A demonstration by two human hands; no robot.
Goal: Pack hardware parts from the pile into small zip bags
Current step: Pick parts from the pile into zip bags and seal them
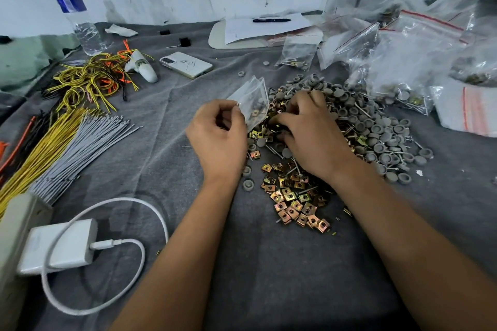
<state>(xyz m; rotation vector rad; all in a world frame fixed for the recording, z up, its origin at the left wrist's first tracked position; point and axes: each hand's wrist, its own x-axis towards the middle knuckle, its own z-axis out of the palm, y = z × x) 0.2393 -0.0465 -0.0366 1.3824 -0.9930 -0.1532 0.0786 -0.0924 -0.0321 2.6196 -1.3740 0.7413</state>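
The left hand pinched the edge of a small clear zip bag between thumb and curled fingers, holding it tilted just above the near-left edge of the pile. Through the thin plastic a few parts showed already inside: a brass-coloured clip and a grey cap.

The right hand lay palm down on the pile with its fingers bent into the parts just beside the bag's mouth; whether they gripped anything could not be told.

The pile spread over the grey cloth of the table. Its near part was made of square brass-coloured metal clips, each with a hole in the middle; its far and right part was made of round grey plastic caps, mixed with thin metal pins.

Filled clear bags with red zip strips lay heaped behind the pile to the right. To the left lay bundles of yellow and grey wires, a phone, a water bottle and a white charger with its cable.
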